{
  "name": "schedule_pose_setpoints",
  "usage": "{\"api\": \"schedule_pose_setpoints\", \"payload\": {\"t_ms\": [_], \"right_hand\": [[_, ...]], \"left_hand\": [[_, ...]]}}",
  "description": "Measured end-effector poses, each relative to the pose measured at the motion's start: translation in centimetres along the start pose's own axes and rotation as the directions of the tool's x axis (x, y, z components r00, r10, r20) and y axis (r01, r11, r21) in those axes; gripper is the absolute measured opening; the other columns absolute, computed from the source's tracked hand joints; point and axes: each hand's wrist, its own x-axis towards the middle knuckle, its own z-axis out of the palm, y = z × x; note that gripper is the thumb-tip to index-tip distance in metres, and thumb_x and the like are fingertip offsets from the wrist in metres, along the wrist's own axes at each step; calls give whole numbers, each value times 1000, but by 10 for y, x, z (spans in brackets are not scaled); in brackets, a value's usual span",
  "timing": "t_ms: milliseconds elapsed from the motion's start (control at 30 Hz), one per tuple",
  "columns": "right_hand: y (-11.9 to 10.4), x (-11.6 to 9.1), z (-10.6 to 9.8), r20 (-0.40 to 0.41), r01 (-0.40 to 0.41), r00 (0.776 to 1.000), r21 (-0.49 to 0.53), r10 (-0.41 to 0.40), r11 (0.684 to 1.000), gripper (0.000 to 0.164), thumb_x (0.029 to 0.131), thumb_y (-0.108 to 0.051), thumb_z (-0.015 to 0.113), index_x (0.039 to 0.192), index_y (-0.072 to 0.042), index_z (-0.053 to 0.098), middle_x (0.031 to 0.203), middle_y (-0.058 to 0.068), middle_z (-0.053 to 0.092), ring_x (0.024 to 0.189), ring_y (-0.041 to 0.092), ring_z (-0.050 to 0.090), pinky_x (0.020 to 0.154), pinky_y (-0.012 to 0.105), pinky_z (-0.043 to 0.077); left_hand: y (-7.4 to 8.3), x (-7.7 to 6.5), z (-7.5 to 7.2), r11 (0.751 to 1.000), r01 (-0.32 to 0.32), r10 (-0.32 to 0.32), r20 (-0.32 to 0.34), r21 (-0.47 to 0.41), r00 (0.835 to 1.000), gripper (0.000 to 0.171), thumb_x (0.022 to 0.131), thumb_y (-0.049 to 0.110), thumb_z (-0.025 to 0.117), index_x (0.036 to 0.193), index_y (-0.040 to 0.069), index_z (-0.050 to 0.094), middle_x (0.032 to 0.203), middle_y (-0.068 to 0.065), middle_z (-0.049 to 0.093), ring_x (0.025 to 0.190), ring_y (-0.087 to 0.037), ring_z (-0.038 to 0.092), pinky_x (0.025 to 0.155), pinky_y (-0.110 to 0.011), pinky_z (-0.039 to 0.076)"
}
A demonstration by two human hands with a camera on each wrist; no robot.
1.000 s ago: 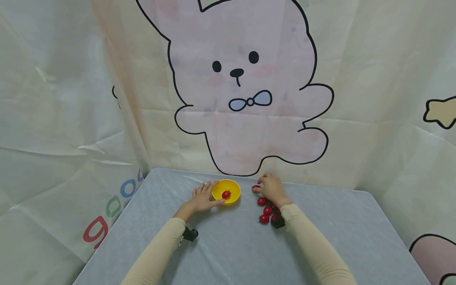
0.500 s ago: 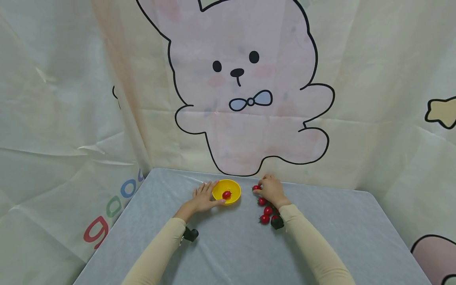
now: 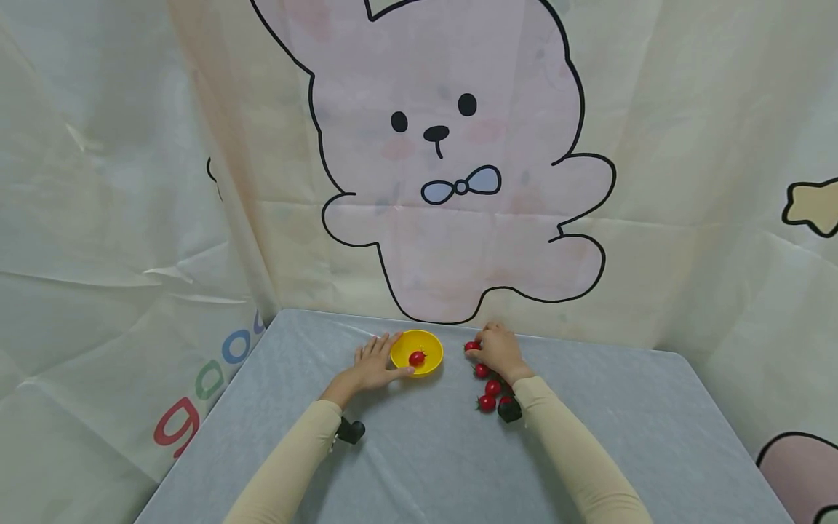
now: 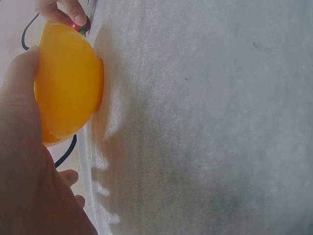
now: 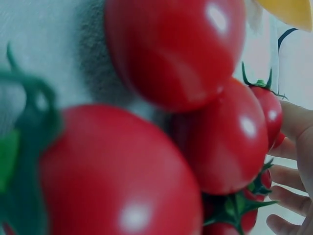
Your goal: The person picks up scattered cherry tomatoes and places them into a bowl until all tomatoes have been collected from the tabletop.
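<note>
A yellow bowl (image 3: 419,339) stands near the table's far edge with one cherry tomato (image 3: 417,358) inside. My left hand (image 3: 373,367) lies against its left side, fingers spread and straight, the thumb and forefinger at the rim. The left wrist view has the thumb (image 4: 23,71) along the side of the bowl (image 4: 68,83). To the right, my right hand (image 3: 501,351) pinches a cherry tomato (image 3: 471,346) between thumb and fingers. Several more cherry tomatoes (image 3: 487,403) with green stems lie beneath and before that wrist, partly hidden; they loom large in the right wrist view.
A grey-blue cloth covers the table (image 3: 419,466). Behind it hangs a pale curtain (image 3: 668,276) printed with a cartoon animal. Black wrist cameras (image 3: 350,431) are strapped on both wrists, the right one (image 3: 509,411) close to the tomatoes.
My right thumb and fingers have drawn slightly closer together around the far tomato. The left hand and the bowl have stayed in place.
</note>
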Motion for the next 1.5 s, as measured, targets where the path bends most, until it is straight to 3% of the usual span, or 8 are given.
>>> {"api": "schedule_pose_setpoints", "payload": {"t_ms": [333, 633, 1100, 1500], "right_hand": [[0, 2, -3, -17, 2, 1000, 6, -2, 1000, 37, 82, -42, 79, 96, -8, 78, 103, 11, 66, 96, 29, 54, 84, 47, 49], [-6, 5, -19, -79, 39, 996, 15, -38, 999, 35, 81, -37, 81, 99, -8, 77, 105, 12, 67, 99, 30, 56, 86, 49, 51], [-17, 8, -27, -62, 67, 996, 22, -65, 998, 40, 82, -38, 79, 112, -11, 75, 114, 11, 68, 106, 30, 57, 94, 49, 50], [-30, 10, -34, -53, 94, 994, 48, -92, 994, 36, 83, -36, 79, 110, -12, 75, 112, 10, 67, 106, 30, 56, 96, 48, 50]], "left_hand": [[0, 0, 1, 1000, 2, -2, 0, -1, 1000, 95, 83, 78, 52, 159, 35, 12, 168, -9, 13, 155, -40, 7, 121, -67, 2], [-1, 0, 1, 1000, 3, -3, 1, -2, 1000, 96, 83, 78, 52, 159, 35, 12, 168, -10, 13, 155, -41, 7, 121, -67, 2], [-1, -1, 0, 1000, -9, 9, 8, -8, 1000, 95, 84, 78, 50, 159, 34, 12, 168, -11, 14, 154, -42, 8, 120, -68, 3], [-1, 2, 1, 1000, -2, 2, 1, 19, 1000, 96, 84, 77, 50, 159, 33, 12, 168, -11, 16, 154, -42, 10, 120, -69, 6]]}}
